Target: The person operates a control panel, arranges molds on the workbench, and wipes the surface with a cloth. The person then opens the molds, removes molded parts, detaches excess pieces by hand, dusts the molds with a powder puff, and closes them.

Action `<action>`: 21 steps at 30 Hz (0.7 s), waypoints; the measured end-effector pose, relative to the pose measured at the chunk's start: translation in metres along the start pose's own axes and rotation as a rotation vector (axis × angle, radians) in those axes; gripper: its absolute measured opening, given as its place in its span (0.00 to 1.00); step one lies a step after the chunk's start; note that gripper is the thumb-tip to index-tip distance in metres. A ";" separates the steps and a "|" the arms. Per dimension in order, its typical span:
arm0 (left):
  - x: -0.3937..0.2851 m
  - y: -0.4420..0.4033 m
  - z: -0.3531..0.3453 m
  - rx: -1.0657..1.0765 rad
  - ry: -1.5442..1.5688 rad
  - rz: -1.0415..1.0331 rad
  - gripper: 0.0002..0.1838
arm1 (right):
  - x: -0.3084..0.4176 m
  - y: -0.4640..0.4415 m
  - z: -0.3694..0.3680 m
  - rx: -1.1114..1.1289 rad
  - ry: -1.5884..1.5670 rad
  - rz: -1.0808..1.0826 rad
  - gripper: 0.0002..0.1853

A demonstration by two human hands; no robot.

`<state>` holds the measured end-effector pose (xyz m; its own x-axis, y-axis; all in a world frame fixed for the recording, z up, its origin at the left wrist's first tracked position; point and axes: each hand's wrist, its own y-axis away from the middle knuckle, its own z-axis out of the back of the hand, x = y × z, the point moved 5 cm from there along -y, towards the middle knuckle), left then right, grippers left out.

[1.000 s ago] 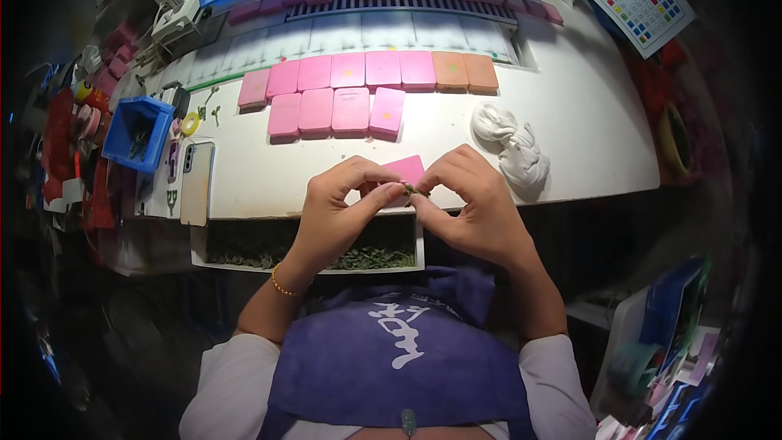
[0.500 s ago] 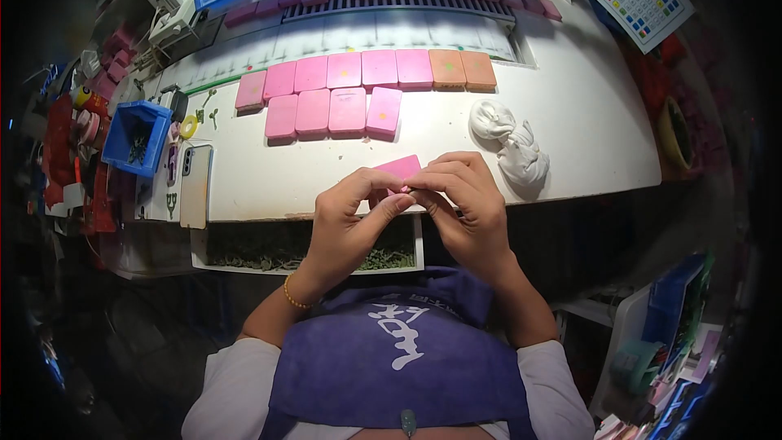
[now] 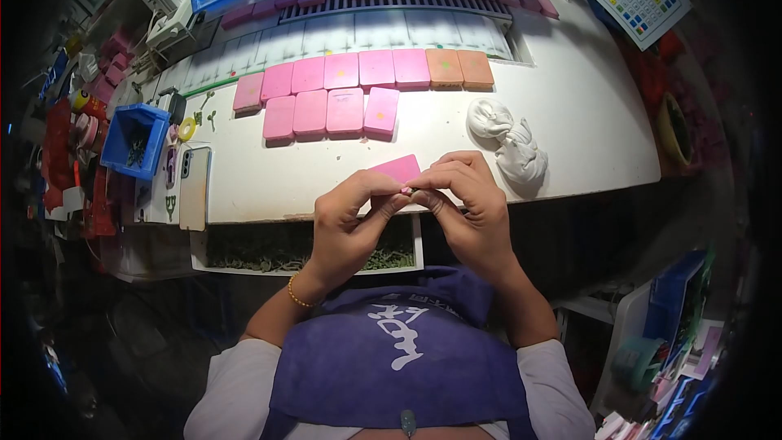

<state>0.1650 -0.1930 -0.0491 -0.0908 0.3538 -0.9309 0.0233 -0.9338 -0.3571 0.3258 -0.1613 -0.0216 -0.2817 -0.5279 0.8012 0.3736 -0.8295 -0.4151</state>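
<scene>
Fingertips of the left hand [image 3: 344,220] and right hand [image 3: 476,218] are pinched around a small pink-and-green piece [image 3: 406,191], probably light and fragile, best held gently by its edges. Just beyond both hands, a pink block [image 3: 398,167] is supported by the table [image 3: 582,143].

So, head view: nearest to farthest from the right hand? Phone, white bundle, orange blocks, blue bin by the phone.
From the right hand:
1. White bundle: just beyond, slightly right.
2. Orange blocks: farther up, right end of their row.
3. Phone: well left.
4. Blue bin: far left, past the phone.
</scene>
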 end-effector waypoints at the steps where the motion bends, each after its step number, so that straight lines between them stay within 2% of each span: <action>1: 0.000 0.000 0.000 -0.004 -0.002 0.004 0.04 | 0.000 0.000 0.000 0.011 -0.001 -0.003 0.09; 8: 0.007 0.003 0.003 -0.084 0.085 0.119 0.05 | 0.007 -0.002 0.006 -0.080 -0.131 -0.132 0.14; 11: 0.011 0.005 0.001 -0.087 0.121 0.148 0.06 | -0.014 0.008 -0.004 0.063 -0.319 -0.229 0.14; 14: 0.012 0.006 -0.004 -0.080 0.145 0.159 0.06 | -0.026 0.013 -0.009 0.048 -0.456 -0.329 0.12; 21: 0.010 0.007 -0.005 -0.058 0.131 0.162 0.06 | -0.028 0.015 -0.014 0.029 -0.532 -0.358 0.10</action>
<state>0.1692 -0.1960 -0.0617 0.0486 0.2072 -0.9771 0.0851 -0.9755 -0.2027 0.3271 -0.1611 -0.0561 0.0810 -0.0498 0.9955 0.3633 -0.9286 -0.0760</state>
